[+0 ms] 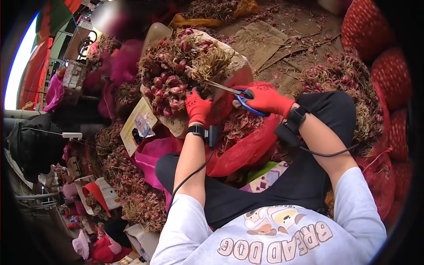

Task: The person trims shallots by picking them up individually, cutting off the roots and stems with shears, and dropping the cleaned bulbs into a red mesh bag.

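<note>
The hands stood apart. The right hand [266,100], in a red glove, was closed on the scissors [239,92], its fingers around the blue handles; part of the loops was covered by the glove. The blades pointed left to the dry stalks [211,64], near the left hand [197,106]. Whether the tips touched a stalk, and how far the blades were parted, could not be determined.

The left hand, also in a red glove, was at the near edge of the heaped shallots [170,86]. Its fingertips were partly hidden; whether they gripped a bunch or only rested against it could not be told. The shallots lay on a pale block [236,57], most of which they covered.

A red mesh sack [238,154] lay between the block and the legs, with dry husks [242,128] inside; its underside was out of sight. A yellow card [138,126] stood tilted beside the heap, its print too small to read. Black devices sat on both wrists, with cables running from them.

At the right, stacked red sacks [388,79] were cut off by the dark border. A patch at the upper left was blurred beyond identification.
</note>
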The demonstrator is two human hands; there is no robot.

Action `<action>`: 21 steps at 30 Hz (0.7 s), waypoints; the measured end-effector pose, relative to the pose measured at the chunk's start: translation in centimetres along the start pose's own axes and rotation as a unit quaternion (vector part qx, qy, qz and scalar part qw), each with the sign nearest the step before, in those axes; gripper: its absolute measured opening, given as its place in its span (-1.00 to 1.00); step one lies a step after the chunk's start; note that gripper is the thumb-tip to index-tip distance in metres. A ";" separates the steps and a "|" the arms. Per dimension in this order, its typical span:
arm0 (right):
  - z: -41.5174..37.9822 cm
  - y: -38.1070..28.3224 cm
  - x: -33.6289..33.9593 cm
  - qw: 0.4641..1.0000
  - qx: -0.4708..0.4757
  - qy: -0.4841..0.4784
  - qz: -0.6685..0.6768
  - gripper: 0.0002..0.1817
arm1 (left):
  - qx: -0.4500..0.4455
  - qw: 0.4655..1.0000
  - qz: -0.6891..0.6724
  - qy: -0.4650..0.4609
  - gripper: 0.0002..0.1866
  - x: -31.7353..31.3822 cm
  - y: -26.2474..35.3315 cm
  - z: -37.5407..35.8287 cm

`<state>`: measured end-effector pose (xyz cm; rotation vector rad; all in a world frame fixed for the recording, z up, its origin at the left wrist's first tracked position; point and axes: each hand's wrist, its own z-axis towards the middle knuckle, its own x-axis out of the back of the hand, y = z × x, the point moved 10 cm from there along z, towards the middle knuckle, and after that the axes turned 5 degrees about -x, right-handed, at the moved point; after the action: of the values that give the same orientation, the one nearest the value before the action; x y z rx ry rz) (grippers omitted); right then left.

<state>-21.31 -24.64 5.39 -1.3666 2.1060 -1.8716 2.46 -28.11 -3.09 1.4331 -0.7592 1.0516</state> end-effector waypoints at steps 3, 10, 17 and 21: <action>3.2 1.7 -2.4 0.984 -0.128 -0.121 0.042 -0.28 | 0.085 0.885 -0.450 -0.082 -0.54 -2.6 -4.8 -0.3; 13.0 6.7 -2.6 0.983 -0.113 0.028 0.145 -0.38 | 0.133 0.665 -0.728 -0.105 -0.67 -1.5 -6.8 -5.0; 3.7 2.7 -6.8 0.911 -0.168 -0.161 0.339 -0.53 | 0.079 0.711 -0.690 -0.111 -0.49 0.7 -4.8 -6.1; 1.4 2.0 -9.7 0.930 -0.188 -0.222 0.226 -0.43 | 0.035 0.739 -0.657 -0.144 -0.51 0.9 -3.6 -6.7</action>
<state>-15.74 -20.21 -1.57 -1.0795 2.3259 -0.9229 4.82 -20.85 -3.99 1.7013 0.2192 -0.2711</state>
